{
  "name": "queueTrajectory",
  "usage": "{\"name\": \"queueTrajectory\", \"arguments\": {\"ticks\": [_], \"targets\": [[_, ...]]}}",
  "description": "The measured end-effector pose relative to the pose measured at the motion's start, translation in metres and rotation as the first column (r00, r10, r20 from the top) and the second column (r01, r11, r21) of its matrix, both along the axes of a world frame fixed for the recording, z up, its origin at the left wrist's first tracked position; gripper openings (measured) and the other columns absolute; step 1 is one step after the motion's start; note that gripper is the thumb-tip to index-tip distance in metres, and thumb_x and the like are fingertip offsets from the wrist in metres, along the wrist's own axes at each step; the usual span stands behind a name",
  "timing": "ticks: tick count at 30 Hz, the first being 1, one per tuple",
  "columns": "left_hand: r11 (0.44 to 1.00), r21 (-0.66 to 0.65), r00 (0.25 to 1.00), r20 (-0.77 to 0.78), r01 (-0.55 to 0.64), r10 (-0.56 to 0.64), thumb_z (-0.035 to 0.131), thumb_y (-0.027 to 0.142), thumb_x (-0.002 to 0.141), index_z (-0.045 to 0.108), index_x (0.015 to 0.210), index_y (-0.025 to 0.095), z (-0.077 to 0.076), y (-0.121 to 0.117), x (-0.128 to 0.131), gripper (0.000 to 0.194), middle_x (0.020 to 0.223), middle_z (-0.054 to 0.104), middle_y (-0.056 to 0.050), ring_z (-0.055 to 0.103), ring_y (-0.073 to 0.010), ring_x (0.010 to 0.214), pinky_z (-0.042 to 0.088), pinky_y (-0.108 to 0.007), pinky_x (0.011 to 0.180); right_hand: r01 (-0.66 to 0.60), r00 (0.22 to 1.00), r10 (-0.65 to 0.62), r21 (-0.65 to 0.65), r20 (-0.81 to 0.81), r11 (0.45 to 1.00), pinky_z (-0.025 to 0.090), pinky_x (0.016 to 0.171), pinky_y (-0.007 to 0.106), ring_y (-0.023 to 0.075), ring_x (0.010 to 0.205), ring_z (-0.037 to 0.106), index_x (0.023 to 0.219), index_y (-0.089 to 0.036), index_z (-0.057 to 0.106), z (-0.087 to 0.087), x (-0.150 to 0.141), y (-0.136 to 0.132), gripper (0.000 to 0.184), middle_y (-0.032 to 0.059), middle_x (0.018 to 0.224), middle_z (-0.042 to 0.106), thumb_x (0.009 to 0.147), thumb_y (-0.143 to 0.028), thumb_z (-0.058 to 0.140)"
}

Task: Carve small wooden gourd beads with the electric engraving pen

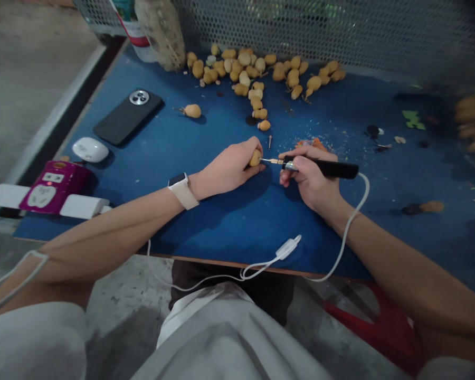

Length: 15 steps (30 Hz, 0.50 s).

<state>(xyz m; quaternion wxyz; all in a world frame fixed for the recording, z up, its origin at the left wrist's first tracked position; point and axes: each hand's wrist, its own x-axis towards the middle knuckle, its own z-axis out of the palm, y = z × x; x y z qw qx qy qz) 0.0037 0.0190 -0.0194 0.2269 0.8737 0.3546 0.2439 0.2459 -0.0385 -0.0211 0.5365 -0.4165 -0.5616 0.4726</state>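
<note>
My left hand pinches a small tan gourd near the middle of the blue table. My right hand grips a black pen-shaped rotary tool with a white cable. The tool's thin metal tip points left and meets the gourd's right side; whether it has gone in, I cannot tell. Just beyond my hands lies a small pink-headed bit. Orange scraps and pale crumbs are scattered behind my right hand. A short row of small gourds runs back from there.
A pile of gourds lies along the perforated metal screen. At left are a phone, a white case and a purple power adapter. The white cable loops past my right wrist, with an inline controller near the front edge.
</note>
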Motion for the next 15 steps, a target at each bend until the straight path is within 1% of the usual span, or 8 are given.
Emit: {"name": "queueTrajectory", "arguments": {"ticks": [4, 7, 11, 15], "targets": [[1.0, -0.006, 1.0, -0.005, 0.001, -0.001, 0.076, 0.02, 0.108, 0.06, 0.119, 0.021, 0.0007, -0.0004, -0.0001, 0.02, 0.104, 0.079, -0.005, 0.077, -0.022, 0.094, 0.054, -0.032, 0.084, 0.025, 0.999, -0.025, -0.006, 0.034, 1.0, 0.065, 0.059, 0.036, 0.0198, 0.061, 0.074, 0.1, -0.025, 0.087, -0.0008, 0.0001, 0.001, 0.034, 0.0001, 0.069, 0.074, 0.099, -0.059, 0.087], [1.0, 0.003, 1.0, -0.008, 0.006, -0.006, 0.075, 0.021, 0.109, 0.061, 0.121, 0.021, -0.0013, -0.0005, -0.0001, 0.019, 0.105, 0.079, -0.006, 0.077, -0.0225, 0.095, 0.054, -0.032, 0.085, 0.013, 0.999, -0.013, -0.003, 0.035, 1.0, 0.065, 0.058, 0.035, 0.0188, 0.06, 0.074, 0.099, -0.025, 0.086, -0.0034, 0.0001, 0.0026, 0.04, -0.0003, 0.07, 0.074, 0.096, -0.064, 0.089], [1.0, 0.006, 1.0, -0.006, 0.0, 0.0, 0.075, 0.022, 0.109, 0.06, 0.121, 0.021, -0.0034, 0.0, 0.0001, 0.019, 0.105, 0.079, -0.006, 0.077, -0.0221, 0.095, 0.055, -0.032, 0.085, 0.006, 0.999, -0.006, 0.016, 0.043, 1.0, 0.065, 0.06, 0.036, 0.0196, 0.062, 0.075, 0.102, -0.026, 0.087, -0.0053, 0.0005, 0.0033, 0.038, 0.0, 0.071, 0.075, 0.098, -0.065, 0.088], [1.0, -0.008, 1.0, -0.009, -0.007, 0.007, 0.075, 0.021, 0.108, 0.06, 0.121, 0.021, -0.0018, -0.0002, 0.0008, 0.019, 0.104, 0.078, -0.005, 0.076, -0.0218, 0.094, 0.054, -0.032, 0.084, 0.006, 0.998, -0.006, 0.008, 0.055, 1.0, 0.065, 0.059, 0.037, 0.0199, 0.061, 0.074, 0.102, -0.027, 0.087, -0.0051, 0.0008, 0.0031, 0.037, -0.0001, 0.071, 0.074, 0.099, -0.064, 0.087]]}}
